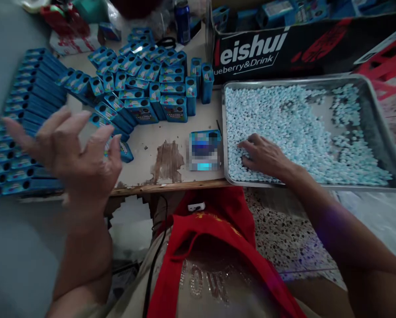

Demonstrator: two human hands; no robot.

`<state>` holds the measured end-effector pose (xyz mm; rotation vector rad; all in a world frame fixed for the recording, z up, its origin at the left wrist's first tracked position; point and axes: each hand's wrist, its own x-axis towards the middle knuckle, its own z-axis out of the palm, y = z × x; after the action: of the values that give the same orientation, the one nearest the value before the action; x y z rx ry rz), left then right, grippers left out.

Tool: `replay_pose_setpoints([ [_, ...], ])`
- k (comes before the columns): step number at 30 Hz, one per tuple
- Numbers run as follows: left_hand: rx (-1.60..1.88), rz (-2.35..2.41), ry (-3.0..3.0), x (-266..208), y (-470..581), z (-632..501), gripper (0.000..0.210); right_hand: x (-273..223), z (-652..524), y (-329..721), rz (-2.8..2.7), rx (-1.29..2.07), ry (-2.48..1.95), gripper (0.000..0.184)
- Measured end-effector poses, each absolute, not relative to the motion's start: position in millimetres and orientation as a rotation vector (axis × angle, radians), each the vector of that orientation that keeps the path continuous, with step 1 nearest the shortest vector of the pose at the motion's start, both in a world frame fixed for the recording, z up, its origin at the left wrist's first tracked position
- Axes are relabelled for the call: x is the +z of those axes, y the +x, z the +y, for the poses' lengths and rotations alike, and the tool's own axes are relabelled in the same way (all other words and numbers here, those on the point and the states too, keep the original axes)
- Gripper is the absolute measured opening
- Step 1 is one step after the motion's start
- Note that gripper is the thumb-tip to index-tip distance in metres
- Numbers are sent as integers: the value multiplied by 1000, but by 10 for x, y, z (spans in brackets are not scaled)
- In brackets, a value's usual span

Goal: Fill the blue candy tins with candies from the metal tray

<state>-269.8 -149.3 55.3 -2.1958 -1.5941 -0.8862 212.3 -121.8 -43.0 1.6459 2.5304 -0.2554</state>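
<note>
My left hand point(73, 152) is raised at the left with its fingers spread and bent, and nothing shows in it. Below and behind it stand rows of small blue tins point(40, 104), each with a dark round spot on its top. My right hand point(262, 152) reaches into a shallow metal tray point(379, 119), fingertips down among small pale-blue candies point(277, 119). Its thumb and fingers look apart; whether any candies lie under the palm is hidden. Between my hands, beside the tray, sits a small device point(204, 150) with a blurred display.
More blue tins point(174, 106) stand clustered mid-table. A black printed cardboard box point(293, 53) with blue packs inside borders the tray's far side. A blue can point(182, 22) and dark-handled scissors point(166, 42) are at the back. The table's wooden front edge point(171, 187) is chipped.
</note>
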Motion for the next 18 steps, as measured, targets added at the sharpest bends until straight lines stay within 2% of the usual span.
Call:
replay_pose_setpoints([
  [3,-714,-1395,-2110,547,-2328,-1459,16,-385,-1034,2128,2513,-467,1633,36],
  [9,-610,-1633,-2243,327,-2220,-1496,13,-239,-994,2343,2472,-1033,1979,8],
  [14,-527,-1651,-2393,-6,-2270,-1497,16,-92,-1002,2323,2334,-1235,2159,23],
  [18,-534,-1589,-2466,-232,-2215,-1559,18,255,-950,1995,2364,-1312,2208,32],
])
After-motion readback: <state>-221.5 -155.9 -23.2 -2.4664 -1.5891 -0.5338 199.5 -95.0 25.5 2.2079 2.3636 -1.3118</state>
